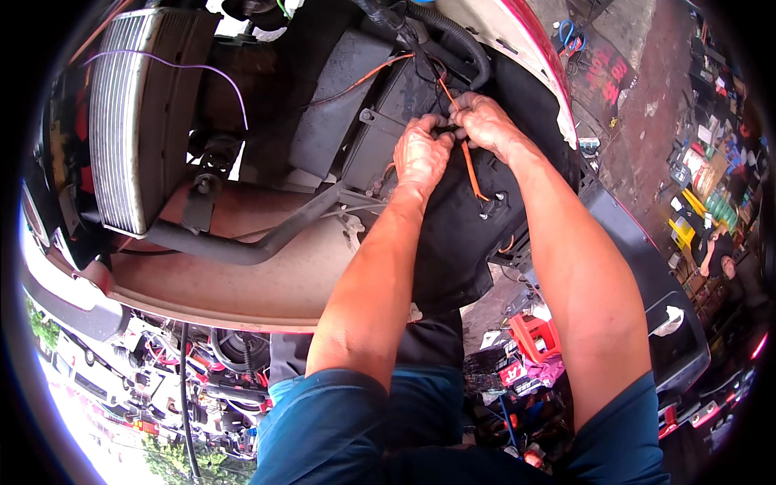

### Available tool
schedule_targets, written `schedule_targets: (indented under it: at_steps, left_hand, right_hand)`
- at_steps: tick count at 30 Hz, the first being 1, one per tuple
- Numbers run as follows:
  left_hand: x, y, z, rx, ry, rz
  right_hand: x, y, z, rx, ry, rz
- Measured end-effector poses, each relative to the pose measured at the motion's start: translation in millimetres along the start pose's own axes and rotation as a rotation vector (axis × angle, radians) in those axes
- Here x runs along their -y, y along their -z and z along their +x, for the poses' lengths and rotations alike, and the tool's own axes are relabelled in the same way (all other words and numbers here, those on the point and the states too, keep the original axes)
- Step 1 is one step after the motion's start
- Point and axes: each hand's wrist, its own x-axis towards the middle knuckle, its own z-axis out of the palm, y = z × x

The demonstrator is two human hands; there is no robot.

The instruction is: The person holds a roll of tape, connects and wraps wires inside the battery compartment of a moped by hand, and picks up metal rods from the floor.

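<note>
Both my hands meet over the dark plastic liner (453, 234) of an open vehicle bay. My right hand (487, 125) has its fingers closed round an orange wire (471, 171), which comes down from above and hangs out below the fingers. The wire's lower end lies near two small shiny studs or bolts on the liner. My left hand (422, 152) is pinched close beside it, fingertips almost touching the right ones. A small dark piece shows between the hands; what the left fingertips hold is hidden.
A finned radiator-like core (121, 121) stands at the left, with a loose purple wire (218, 71) near it. A black corrugated hose (477, 52) curves above my hands. A bent dark pipe (250, 249) runs below left. Blue-handled scissors (571, 36) lie on the ground.
</note>
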Motion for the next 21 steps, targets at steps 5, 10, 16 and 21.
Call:
schedule_targets:
  at_steps: [5, 10, 16, 21]
  left_hand:
    - [-11, -2, -9, -0.062, -0.041, 0.154]
    - [-8, -19, -7, -0.110, -0.067, 0.048]
    - [-15, -33, -8, -0.135, 0.136, -0.429]
    - [-12, -32, -8, -0.057, 0.256, -0.680]
  right_hand:
    - [6, 2, -6, -0.062, 0.003, -0.015]
    - [3, 3, 4, -0.108, 0.005, 0.013]
    - [-3, -3, 9, -0.134, 0.025, 0.004]
    - [-4, 0, 9, -0.131, 0.037, 0.074]
